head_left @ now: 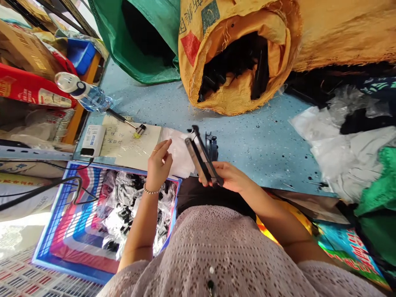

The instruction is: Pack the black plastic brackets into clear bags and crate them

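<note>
Right fingers [222,167] clamp a dark part [198,163], perhaps doubled, pointing to eleven o'clock; left fingers [160,152], loosely apart, lie at its nine.

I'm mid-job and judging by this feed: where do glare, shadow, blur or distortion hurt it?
Head view: the bright patch at lower left is washed out; insides of the green sack and orange sack sink into deep shadow; the dark parts in the right hand look slightly soft, perhaps motion blur; wide-angle stretch toward the edges.

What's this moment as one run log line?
right hand: holding dark item | left hand: empty | blue basket: bagged pieces inside | orange sack: open
</note>
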### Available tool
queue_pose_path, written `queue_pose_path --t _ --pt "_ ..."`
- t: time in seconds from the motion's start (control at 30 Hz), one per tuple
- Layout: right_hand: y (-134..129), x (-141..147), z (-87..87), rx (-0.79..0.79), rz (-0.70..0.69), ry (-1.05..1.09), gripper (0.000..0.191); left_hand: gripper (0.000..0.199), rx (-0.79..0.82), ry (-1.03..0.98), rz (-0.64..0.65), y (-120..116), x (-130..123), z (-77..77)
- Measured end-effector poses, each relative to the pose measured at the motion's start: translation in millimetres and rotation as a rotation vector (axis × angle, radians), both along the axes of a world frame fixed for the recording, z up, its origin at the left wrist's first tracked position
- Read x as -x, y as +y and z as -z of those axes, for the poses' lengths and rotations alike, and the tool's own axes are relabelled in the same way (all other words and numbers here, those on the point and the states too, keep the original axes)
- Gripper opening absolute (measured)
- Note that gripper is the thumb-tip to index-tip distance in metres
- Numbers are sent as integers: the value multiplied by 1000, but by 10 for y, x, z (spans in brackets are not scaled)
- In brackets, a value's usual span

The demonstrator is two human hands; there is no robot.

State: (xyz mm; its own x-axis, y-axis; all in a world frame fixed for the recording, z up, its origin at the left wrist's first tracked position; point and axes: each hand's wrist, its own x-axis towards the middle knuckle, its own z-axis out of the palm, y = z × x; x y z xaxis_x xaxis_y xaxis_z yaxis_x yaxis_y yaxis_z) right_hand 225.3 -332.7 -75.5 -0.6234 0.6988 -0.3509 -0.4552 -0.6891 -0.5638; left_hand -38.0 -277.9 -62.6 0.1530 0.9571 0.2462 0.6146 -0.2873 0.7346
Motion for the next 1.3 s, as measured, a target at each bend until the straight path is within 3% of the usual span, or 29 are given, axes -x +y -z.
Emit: queue_pose_path --t 0.1,0.17,0.23,0.33,0.4,0.5,0.63,0.73,0.83,0.93,1.0,1.1,1.23,1.3 --pt "-50 65 42 151 -177 146 28 56 -85 -37 39 -106 -68 -77" --pt "-13 141 95 272 -174 186 18 58 -152 -20 67 -200 -61 -105" --pt "42 205 134 338 -85 185 11 56 -189 67 132 -279 -12 -91" --pt "85 268 159 312 79 158 13 58 -185 278 114 -322 73 4" --pt "76 308 169 275 72 141 11 67 -186 329 35 -311 81 66" --pt "59 383 177 277 -9 106 14 77 -216 246 122 -316 -19 73" --pt "73 436 135 182 98 18 21 79 -198 148 384 -378 -161 -20" --pt "77 378 109 94 99 -4 27 80 -147 106 312 -356 -106 -28" --pt "94 292 147 117 -78 69 25 82 -84 95 183 -284 8 37" --pt "149 294 210 220 -155 99 18 84 -49 54 250 -273 22 126" --pt "184 370 231 245 -25 26 11 86 -51 22 348 -322 -45 183" --pt "192 520 225 99 188 -205 10 88 -91 4 424 -429 -178 256" --pt "166 601 228 -371 257 -755 17 83 -117 46 517 -501 -258 325" --pt "165 594 254 -559 250 -918 22 73 -138 33 505 -477 -253 370"
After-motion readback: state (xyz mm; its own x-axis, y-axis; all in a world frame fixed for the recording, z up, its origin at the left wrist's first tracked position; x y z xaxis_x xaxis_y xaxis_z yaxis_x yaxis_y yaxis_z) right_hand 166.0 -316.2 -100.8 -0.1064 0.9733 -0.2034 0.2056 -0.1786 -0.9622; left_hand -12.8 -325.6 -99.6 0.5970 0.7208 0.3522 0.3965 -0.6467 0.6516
